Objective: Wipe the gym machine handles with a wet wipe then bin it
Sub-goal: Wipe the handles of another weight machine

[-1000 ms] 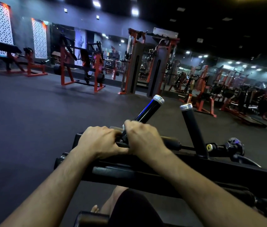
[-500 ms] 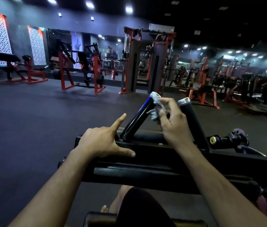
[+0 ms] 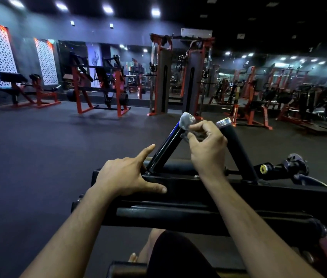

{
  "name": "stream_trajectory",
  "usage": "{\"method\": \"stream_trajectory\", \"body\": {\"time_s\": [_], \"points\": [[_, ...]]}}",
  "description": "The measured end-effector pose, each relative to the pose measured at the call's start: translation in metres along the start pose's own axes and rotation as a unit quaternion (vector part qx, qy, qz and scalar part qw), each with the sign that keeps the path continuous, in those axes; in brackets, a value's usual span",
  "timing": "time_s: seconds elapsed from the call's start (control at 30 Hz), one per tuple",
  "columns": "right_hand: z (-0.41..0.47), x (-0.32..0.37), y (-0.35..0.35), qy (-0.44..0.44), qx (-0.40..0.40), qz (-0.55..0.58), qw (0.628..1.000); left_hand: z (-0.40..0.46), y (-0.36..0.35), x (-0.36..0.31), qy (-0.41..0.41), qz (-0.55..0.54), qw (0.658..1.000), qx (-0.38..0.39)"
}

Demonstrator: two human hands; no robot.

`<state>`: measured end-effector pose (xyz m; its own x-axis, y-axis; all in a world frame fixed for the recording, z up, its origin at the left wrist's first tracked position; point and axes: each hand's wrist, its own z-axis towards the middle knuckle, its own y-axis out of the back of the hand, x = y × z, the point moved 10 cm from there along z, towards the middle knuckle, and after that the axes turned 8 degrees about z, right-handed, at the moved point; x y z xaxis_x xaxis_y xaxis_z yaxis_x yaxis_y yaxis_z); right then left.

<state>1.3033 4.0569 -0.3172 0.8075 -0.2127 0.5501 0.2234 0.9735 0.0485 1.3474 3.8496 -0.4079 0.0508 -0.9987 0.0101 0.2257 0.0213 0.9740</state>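
Wipe (image 3: 186, 122) sits on top of the left handle (image 3: 168, 146), pinched by right hand (image 3: 208, 149) fingers.
Right handle (image 3: 236, 149) beside the fingers probably waits; left hand (image 3: 126, 177) rests spread; binning is left.

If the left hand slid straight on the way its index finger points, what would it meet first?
Most likely the left handle: the left hand rests on the frame, index finger aimed up and right at the handle's shaft beside it, though depth is unclear.

The left hand (image 3: 126, 177) lies flat on the machine frame (image 3: 198, 189), forefinger pointing; beyond the frame, the right hand (image 3: 208, 149) is raised, fingertips pinched.
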Motion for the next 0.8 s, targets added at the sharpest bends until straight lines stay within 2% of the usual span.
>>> {"method": "stream_trajectory", "body": {"time_s": [0.5,0.8], "points": [[-0.046,0.018,-0.036,0.077,0.144,-0.097,0.982,0.003,-0.001,0.000,0.009,0.003,1.000,-0.002],[-0.072,0.025,-0.063,0.097,0.248,-0.074,0.961,0.001,0.000,0.000,0.023,0.026,0.999,-0.002]]}}
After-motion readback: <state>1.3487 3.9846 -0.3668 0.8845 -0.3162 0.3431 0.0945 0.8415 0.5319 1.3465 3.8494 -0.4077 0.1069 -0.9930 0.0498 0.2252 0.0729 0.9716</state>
